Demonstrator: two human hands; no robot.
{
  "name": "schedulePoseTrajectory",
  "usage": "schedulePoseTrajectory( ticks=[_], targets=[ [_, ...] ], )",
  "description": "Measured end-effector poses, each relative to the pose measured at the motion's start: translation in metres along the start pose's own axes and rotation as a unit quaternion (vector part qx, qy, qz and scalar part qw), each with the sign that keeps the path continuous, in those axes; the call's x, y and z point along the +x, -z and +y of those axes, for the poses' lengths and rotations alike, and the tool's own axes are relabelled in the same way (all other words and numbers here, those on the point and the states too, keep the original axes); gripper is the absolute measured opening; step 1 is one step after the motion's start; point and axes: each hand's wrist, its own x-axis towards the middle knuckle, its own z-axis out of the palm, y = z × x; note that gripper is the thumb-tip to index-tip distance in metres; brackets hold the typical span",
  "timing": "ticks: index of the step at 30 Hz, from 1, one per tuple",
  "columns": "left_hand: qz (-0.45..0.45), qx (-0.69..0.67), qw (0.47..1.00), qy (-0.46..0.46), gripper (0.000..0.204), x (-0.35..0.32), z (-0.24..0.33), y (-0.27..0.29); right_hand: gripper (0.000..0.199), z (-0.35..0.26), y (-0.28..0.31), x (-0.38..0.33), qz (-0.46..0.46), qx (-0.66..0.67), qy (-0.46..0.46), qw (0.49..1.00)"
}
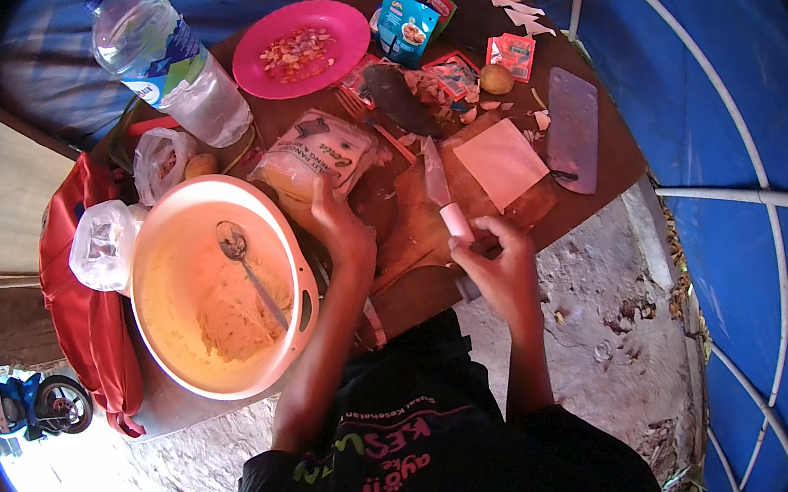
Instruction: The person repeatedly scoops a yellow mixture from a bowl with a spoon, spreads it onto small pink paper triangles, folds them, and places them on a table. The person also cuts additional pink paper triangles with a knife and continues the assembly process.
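Note:
My right hand (500, 258) is closed round the pink handle of a knife (436, 173), its blade pointing away from me over a wooden cutting board (412, 234). My left hand (343, 227) grips the near edge of a printed plastic packet (316, 158) with pale contents; the thumb shows against it, and the other fingers are mostly hidden. A thin square pale sheet (501, 164) lies on the board, right of the blade. Left of my left forearm stands a large pale basin (304, 266) holding a pasty mixture (241, 312) and a metal spoon (256, 271).
A pink plate (345, 33) with chopped pieces and a large water bottle (174, 67) stand at the back. Right of them are a blue pouch (405, 31), a round brown item (496, 79), white triangles (507, 5) and a translucent slab (573, 128). Plastic bags (104, 245) sit left.

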Motion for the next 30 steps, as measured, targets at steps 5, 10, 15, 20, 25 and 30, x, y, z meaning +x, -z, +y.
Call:
schedulePoseTrajectory(
  ticks=[5, 10, 15, 20, 25, 30],
  targets=[
    [0.032, -0.107, 0.994, 0.003, 0.085, 0.002, 0.005, -0.012, 0.02, 0.008, 0.009, 0.001, -0.001, 0.182, -0.036, 0.983],
    [-0.018, 0.081, 0.979, -0.185, 0.088, -0.03, 0.041, 0.003, 0.021, 0.011, 0.014, -0.002, -0.037, 0.311, -0.066, 0.947],
    [-0.275, -0.154, 0.947, 0.058, 0.048, -0.043, 0.074, 0.008, 0.023, 0.009, 0.011, -0.006, -0.046, 0.252, -0.019, 0.967],
    [-0.32, -0.143, 0.929, 0.12, 0.018, -0.024, 0.074, 0.006, 0.024, 0.006, 0.011, -0.012, -0.074, 0.233, 0.021, 0.969],
    [-0.309, -0.23, 0.905, 0.178, 0.018, -0.022, 0.072, 0.007, 0.023, 0.004, 0.025, -0.017, -0.065, 0.212, 0.018, 0.975],
    [-0.24, -0.246, 0.921, 0.184, 0.017, -0.017, 0.08, -0.001, 0.023, 0.008, 0.038, -0.019, -0.076, 0.192, 0.0, 0.978]
  ],
)
